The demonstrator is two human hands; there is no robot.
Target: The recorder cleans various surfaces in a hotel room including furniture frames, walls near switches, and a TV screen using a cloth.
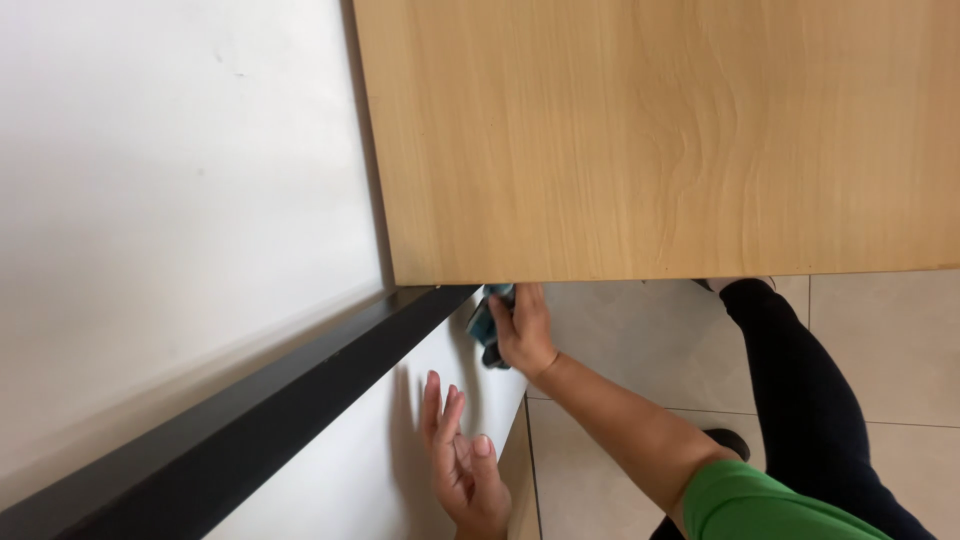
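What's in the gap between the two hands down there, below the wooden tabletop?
Nothing but bare white panel. In the head view, the left hand lies open against it, and the right hand grips a teal cloth higher up.

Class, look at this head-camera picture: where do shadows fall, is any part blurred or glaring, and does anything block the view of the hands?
Head view: soft, even light, no harsh glare; the left hand casts a faint shadow on the white panel; the right hand and its blue-grey cloth sit in shade under the wooden tabletop, which partly hides the cloth; the white wall looks slightly washed out; focus is fairly sharp throughout.
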